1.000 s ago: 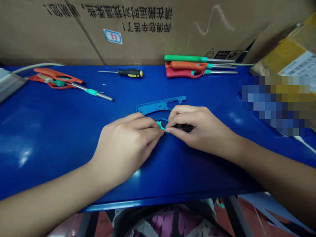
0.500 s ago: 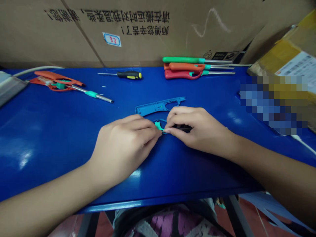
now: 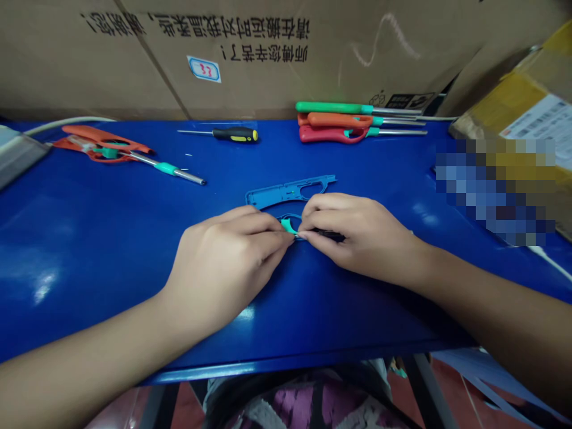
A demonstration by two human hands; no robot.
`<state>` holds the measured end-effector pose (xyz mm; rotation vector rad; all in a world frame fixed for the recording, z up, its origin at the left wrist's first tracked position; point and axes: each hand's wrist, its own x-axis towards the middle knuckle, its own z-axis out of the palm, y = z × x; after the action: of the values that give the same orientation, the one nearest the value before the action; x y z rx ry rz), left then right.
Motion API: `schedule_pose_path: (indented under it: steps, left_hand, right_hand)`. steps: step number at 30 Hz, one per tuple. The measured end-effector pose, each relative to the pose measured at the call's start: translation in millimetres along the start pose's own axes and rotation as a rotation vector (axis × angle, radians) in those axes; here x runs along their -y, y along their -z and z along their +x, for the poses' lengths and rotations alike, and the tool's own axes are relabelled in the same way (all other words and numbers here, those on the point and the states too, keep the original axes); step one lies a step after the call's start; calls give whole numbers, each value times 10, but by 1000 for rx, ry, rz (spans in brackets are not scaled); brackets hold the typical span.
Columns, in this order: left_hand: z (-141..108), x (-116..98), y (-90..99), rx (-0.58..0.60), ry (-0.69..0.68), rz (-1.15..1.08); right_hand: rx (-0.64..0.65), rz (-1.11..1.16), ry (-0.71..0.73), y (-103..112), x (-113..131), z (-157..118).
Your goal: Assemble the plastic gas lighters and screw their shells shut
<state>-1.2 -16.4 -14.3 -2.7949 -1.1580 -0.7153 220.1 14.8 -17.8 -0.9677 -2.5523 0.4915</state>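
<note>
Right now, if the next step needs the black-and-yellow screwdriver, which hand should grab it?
Probably the left hand: the screwdriver lies almost straight ahead of it, while the right hand sits farther over, curled around a dark piece.

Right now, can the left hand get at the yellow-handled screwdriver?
Probably yes: nothing lies on the table between the left hand and the yellow-handled screwdriver, and the blue plastic frame sits off to the right. But its fingers appear to be on the small teal piece, so they'd need releasing first.

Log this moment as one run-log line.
left hand: teal plastic piece | right hand: dark part | beside: blue plastic frame
</note>
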Motion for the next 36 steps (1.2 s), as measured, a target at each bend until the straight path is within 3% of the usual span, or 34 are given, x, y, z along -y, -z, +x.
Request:
schedule_pose_path:
  steps: [9, 16, 29, 36]
  left_hand:
    - [2, 6, 4, 43, 34, -8]
    - [62, 61, 51, 93, 150, -239]
    - [29, 96, 38, 100, 37, -131]
    - [36, 86, 10, 43, 13, -116]
  right_hand:
    - [22, 36, -28, 1, 12, 23]
    - [23, 106, -58, 1, 2, 15]
    - [13, 92, -93, 29, 20, -10]
    - [11, 88, -82, 29, 13, -11]
